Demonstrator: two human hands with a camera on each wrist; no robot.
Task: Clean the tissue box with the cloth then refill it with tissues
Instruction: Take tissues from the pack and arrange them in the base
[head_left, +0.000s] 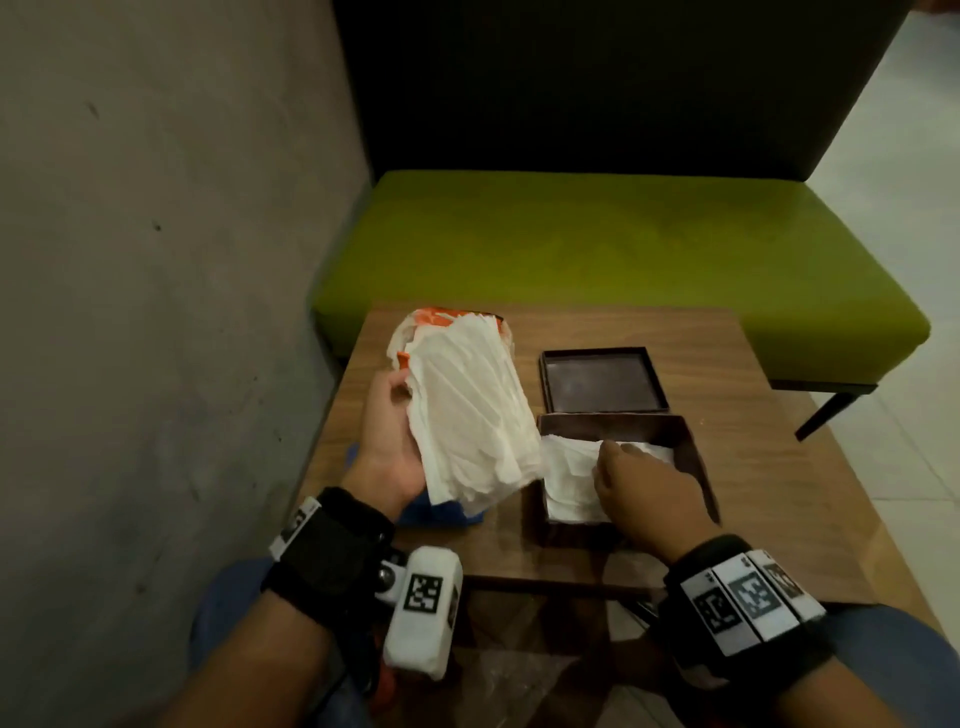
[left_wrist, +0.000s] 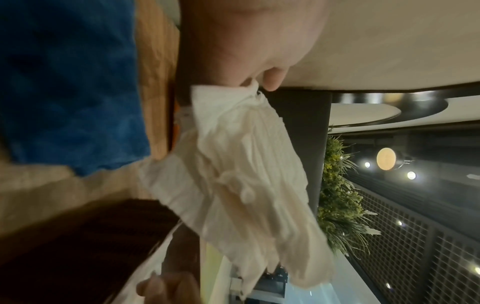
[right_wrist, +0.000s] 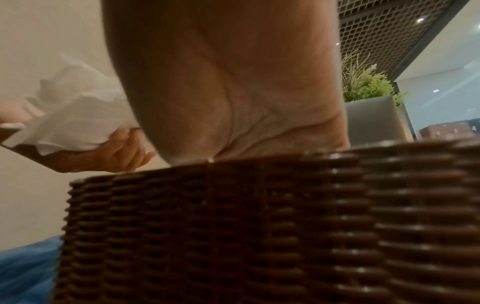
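1. Our left hand (head_left: 387, 441) curls around the pack of tissues (head_left: 462, 410) and holds it up, above the blue cloth (head_left: 441, 512).
2. Our right hand (head_left: 641, 483) is inside the open brown box (head_left: 691, 457) on the bench (head_left: 727, 364), fingers bent down on the tissues there (head_left: 569, 483).
3. Tissues are light, soft and tear easily, so we should hold the stack by its sides.
4. The lid (head_left: 602, 382) lies just past our right hand.
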